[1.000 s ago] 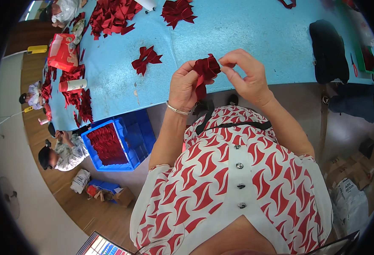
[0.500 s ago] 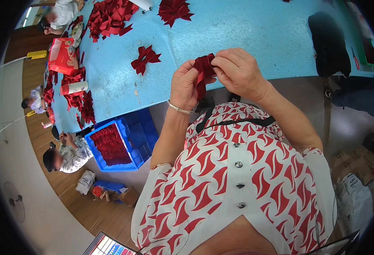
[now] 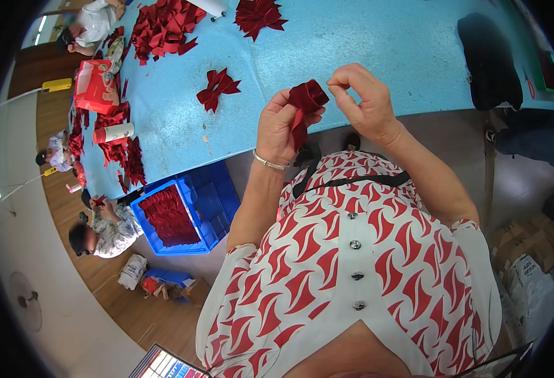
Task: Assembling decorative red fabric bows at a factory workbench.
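Note:
My left hand (image 3: 275, 130) grips a looped dark red velvet ribbon (image 3: 308, 96) over the near edge of the blue table (image 3: 352, 50). One tail of the ribbon hangs down beside my fingers. To the right, apart from the ribbon, my right hand (image 3: 370, 104) is raised with thumb and forefinger curled in a pinch. Whatever lies between those fingertips, if anything, is too small to make out. A finished-looking red bow (image 3: 217, 90) lies on the table to the left of my hands.
Farther off are a heap of red bows (image 3: 163, 28) and a smaller cluster (image 3: 259, 17). A blue crate (image 3: 198, 220) of red ribbon stands below the table's left side. Dark cloth (image 3: 488, 63) lies at right. Co-workers sit along the left, near a red bag (image 3: 97, 86) and a bottle (image 3: 114, 132).
My right hand has come away from the ribbon, moving a little right. My left hand keeps its hold, and the ribbon's looped end now shows more fully.

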A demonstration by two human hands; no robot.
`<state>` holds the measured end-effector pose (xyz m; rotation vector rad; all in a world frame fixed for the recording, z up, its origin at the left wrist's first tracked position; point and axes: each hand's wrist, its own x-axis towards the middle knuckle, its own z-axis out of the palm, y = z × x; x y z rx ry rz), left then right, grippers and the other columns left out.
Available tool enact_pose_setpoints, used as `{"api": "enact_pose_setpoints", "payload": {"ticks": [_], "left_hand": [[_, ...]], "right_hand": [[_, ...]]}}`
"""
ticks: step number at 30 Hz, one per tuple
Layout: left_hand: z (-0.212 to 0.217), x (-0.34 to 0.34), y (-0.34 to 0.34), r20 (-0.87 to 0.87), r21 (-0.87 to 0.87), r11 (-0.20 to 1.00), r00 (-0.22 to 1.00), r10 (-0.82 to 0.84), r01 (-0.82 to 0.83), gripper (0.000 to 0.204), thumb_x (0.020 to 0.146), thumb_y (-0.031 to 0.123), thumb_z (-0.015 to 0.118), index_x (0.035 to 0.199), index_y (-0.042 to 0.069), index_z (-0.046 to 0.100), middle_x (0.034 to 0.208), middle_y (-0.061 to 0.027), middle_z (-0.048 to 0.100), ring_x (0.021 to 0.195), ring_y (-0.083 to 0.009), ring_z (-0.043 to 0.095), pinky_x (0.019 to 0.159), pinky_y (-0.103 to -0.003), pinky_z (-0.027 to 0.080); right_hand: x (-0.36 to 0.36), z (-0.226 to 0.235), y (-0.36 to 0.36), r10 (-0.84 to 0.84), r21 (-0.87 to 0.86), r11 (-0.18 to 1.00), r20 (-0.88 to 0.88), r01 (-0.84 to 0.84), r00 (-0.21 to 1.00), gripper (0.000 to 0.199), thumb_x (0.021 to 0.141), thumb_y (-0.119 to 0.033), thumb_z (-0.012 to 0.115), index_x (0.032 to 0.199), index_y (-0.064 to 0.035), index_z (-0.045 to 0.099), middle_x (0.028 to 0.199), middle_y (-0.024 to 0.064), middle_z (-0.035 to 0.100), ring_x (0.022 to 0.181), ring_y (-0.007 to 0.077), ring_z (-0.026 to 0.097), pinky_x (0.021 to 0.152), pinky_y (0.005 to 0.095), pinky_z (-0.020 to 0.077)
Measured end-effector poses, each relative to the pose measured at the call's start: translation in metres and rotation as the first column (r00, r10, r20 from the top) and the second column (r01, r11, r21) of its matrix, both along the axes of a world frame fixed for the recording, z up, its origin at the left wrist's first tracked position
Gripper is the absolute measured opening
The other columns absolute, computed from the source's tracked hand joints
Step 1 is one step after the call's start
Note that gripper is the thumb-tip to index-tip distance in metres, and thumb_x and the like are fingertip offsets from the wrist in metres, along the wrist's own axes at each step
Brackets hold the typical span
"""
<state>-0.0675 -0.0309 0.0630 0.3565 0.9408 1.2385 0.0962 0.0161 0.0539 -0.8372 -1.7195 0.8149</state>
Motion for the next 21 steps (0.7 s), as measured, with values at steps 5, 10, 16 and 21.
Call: {"api": "enact_pose_setpoints", "payload": {"ticks": [5, 10, 16, 21], "left_hand": [[-0.008, 0.007, 0.004, -0.112, 0.032, 0.999, 0.994, 0.010, -0.006, 0.013, 0.082, 0.000, 0.052, 0.095, -0.005, 0.052, 0.091, -0.0147, 0.060, 0.075, -0.0213, 0.062, 0.066, -0.032, 0.055], [-0.008, 0.018, 0.006, -0.159, 0.086, 0.996, 0.987, 0.017, -0.003, 0.014, 0.082, 0.001, 0.054, 0.095, -0.005, 0.052, 0.091, -0.0143, 0.060, 0.075, -0.0203, 0.062, 0.067, -0.032, 0.054], [-0.012, 0.024, 0.009, -0.162, 0.132, 0.991, 0.986, 0.027, -0.006, 0.014, 0.083, 0.003, 0.055, 0.095, -0.005, 0.052, 0.088, -0.0133, 0.061, 0.076, -0.0199, 0.062, 0.070, -0.033, 0.053], [-0.001, 0.031, 0.010, -0.088, 0.132, 0.991, 0.995, 0.040, -0.028, 0.014, 0.083, 0.003, 0.056, 0.094, -0.004, 0.052, 0.088, -0.0124, 0.061, 0.076, -0.0186, 0.061, 0.071, -0.032, 0.052]], "right_hand": [[0.009, 0.008, 0.007, 0.031, 0.213, 0.976, 0.111, -0.054, 0.993, 0.013, 0.067, 0.001, 0.061, 0.080, -0.0032, 0.058, 0.078, 0.0084, 0.057, 0.069, 0.0242, 0.056, 0.058, 0.0310, 0.0450], [0.016, 0.003, 0.014, -0.008, 0.397, 0.909, 0.320, -0.126, 0.947, 0.016, 0.066, 0.000, 0.061, 0.081, -0.0030, 0.058, 0.077, 0.0075, 0.057, 0.069, 0.0232, 0.056, 0.059, 0.0309, 0.0446], [0.020, -0.003, 0.016, -0.003, 0.379, 0.916, 0.342, -0.135, 0.940, 0.016, 0.064, 0.000, 0.061, 0.080, -0.0026, 0.057, 0.077, 0.0078, 0.057, 0.069, 0.0236, 0.056, 0.059, 0.0311, 0.0445], [0.026, -0.009, 0.013, -0.027, 0.165, 0.986, 0.108, 0.009, 0.994, 0.016, 0.063, 0.001, 0.061, 0.078, -0.0025, 0.056, 0.076, 0.0079, 0.056, 0.068, 0.0240, 0.055, 0.059, 0.0312, 0.0447]]}}
